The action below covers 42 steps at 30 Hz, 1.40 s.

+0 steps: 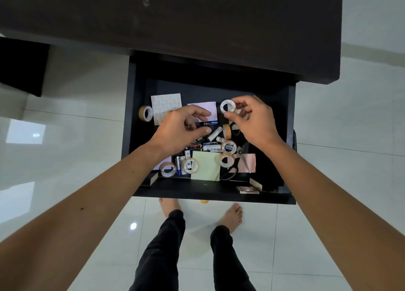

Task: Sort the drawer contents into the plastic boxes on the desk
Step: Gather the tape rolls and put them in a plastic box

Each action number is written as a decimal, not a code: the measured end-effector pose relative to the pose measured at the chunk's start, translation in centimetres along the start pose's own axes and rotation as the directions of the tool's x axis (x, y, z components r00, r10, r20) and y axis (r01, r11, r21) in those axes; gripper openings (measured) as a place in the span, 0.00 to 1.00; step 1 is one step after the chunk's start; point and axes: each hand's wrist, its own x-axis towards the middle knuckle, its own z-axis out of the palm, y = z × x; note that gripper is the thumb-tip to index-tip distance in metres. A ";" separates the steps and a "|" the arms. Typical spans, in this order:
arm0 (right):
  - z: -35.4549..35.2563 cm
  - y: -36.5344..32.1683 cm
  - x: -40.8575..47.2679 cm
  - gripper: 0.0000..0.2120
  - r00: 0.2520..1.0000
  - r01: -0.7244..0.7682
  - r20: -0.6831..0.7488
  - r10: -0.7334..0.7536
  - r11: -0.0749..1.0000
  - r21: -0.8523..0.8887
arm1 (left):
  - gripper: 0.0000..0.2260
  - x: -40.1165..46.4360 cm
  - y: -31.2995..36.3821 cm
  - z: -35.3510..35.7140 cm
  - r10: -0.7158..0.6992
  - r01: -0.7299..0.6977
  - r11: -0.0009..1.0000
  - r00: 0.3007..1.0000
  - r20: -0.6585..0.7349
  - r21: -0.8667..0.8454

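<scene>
The right hand [252, 120] pinches a white tape roll [228, 106] above the open drawer [287, 115]; the left hand [182, 126], fingers curled, reaches among batteries [213, 134], grasp unclear. Best lift rolls clear before gathering batteries.

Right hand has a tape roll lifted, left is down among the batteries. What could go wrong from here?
1. The right hand only pinches the white tape roll at its rim; it could slip back into the drawer.
2. The left hand reaches among loose batteries, which may roll away.
3. The scissors lie close by under other rolls; a careless grab risks the blades.
</scene>
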 end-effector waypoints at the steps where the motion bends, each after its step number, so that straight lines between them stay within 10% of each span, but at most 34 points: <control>1: -0.2 -0.1 -0.2 0.17 1.000 -0.021 0.002 0.021 0.999 0.045 | 0.16 0.2 0.3 0.5 0.013 -0.013 1.000 1.000 0.016 0.009; 15: -2.7 0.5 -2.3 0.15 0.982 -0.177 0.140 0.130 0.897 0.406 | 0.19 1.6 0.7 4.9 0.099 -0.087 0.881 0.995 -0.001 0.466; 22: -3.4 0.2 -2.7 0.14 0.953 -0.284 0.241 0.181 0.804 0.522 | 0.16 0.9 0.7 3.6 0.068 -0.068 0.984 0.998 0.006 0.167; 27: -3.5 0.3 -3.4 0.03 0.931 -0.211 0.349 0.107 0.938 0.274 | 0.17 0.1 0.5 2.0 0.025 -0.013 0.982 0.998 0.061 -0.186; 34: -2.1 1.1 -4.2 0.19 0.877 0.045 0.477 0.062 0.977 -0.208 | 0.22 -1.5 -0.5 1.3 -0.009 0.054 0.936 0.991 0.130 -0.347; 42: -2.1 1.0 -4.5 0.05 0.939 0.039 0.343 0.020 0.986 -0.162 | 0.18 -2.6 -1.1 1.1 -0.019 0.061 0.962 0.987 0.160 -0.265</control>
